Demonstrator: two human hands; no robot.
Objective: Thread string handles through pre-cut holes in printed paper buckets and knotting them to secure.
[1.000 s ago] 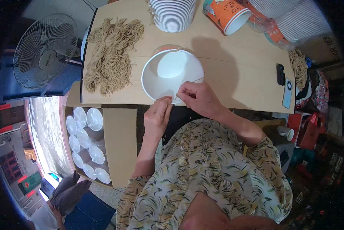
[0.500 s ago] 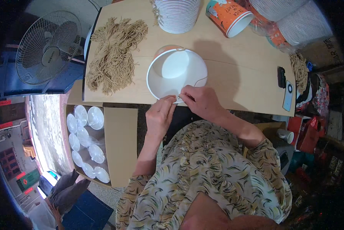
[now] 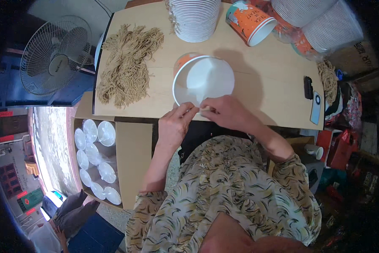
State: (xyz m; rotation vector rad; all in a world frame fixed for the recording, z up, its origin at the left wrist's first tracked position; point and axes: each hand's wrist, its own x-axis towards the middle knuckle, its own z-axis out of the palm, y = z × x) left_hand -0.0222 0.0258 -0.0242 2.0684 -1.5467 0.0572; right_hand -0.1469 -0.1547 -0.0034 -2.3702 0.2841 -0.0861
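Observation:
A white-lined paper bucket (image 3: 210,71) with an orange outside stands near the table's front edge, its mouth tilted toward me. My left hand (image 3: 175,123) is closed at the near rim, thumb and fingers pinching it. Right beside it, my right hand (image 3: 227,111) is closed too, its thumb and index fingertips pressed together at the same stretch of rim. What lies between those right fingertips is too small to make out. Left of the bucket lies a heap of tan cords (image 3: 128,69).
A tall stack of white-rimmed buckets (image 3: 194,21) stands behind; an orange printed bucket (image 3: 250,22) lies on its side. Wrapped stacks (image 3: 333,31) fill the back right. A phone (image 3: 315,109) lies at the right edge. Below left, an open carton (image 3: 134,162) holds clear plastic-wrapped stacks.
The bucket has shifted slightly right along the table, and the right hand has moved a little right. A thin cord that curved inside the bucket beside the right hand no longer shows.

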